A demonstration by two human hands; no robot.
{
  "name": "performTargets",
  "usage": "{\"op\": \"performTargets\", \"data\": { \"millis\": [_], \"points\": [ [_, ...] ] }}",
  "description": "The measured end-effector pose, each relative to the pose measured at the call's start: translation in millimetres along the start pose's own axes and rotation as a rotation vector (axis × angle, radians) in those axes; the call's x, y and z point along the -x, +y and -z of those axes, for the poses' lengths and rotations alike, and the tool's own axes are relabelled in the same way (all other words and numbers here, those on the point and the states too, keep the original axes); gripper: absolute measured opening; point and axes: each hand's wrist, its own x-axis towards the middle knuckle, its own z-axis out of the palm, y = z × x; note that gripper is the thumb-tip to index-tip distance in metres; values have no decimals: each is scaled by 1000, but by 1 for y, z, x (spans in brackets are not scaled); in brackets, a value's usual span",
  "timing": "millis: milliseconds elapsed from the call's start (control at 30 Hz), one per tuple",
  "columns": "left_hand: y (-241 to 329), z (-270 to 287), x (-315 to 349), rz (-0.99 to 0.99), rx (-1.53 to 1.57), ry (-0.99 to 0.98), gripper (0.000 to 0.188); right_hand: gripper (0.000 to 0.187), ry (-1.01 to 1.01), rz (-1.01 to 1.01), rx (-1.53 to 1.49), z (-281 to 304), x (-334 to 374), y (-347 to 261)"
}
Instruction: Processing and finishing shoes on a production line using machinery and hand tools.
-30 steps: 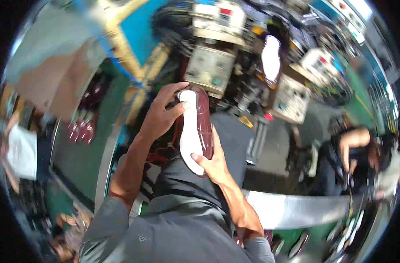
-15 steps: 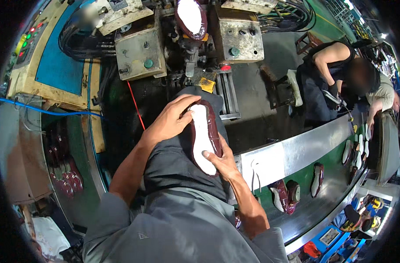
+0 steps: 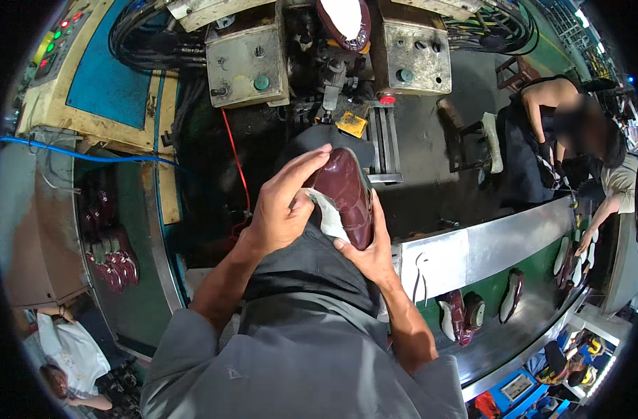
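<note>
Dark red shoe (image 3: 347, 195) held up in both hands over the person's lap, in front of a grimy machine (image 3: 326, 63). Long axis runs near upright in the picture, tipped slightly left at the top; the rounded glossy end points up toward the machine, the other end down toward the person's body. A pale lining or insole edge shows at the shoe's left side.

Left hand (image 3: 284, 209) wraps the shoe from the left, fingers (image 3: 306, 167) curled over the upper end, thumb against the pale edge; closed in a grip on it. Right hand (image 3: 371, 255) cups it from below and the right, fingers laid along the right side, also gripping.

On the machine, straight above, a second dark red shoe (image 3: 343, 21) sits mounted with its white sole facing out. To the right, a curved conveyor (image 3: 486, 244) with a green belt carries several more shoes (image 3: 465, 311). Another person (image 3: 577, 146) works at its far side. More dark red shoes (image 3: 113, 258) lie on a surface at the left.
</note>
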Motion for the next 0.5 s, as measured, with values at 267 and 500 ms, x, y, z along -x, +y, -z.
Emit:
{"op": "performTargets", "data": {
  "millis": [267, 500],
  "points": [
    [-40, -35, 0, 258, 384, -89, 58, 98, -81, -165, -212, -6, 28, 10],
    [-61, -58, 7, 218, 774, -190, 59, 67, -52, -85, -499, 26, -36, 5]
  ]
}}
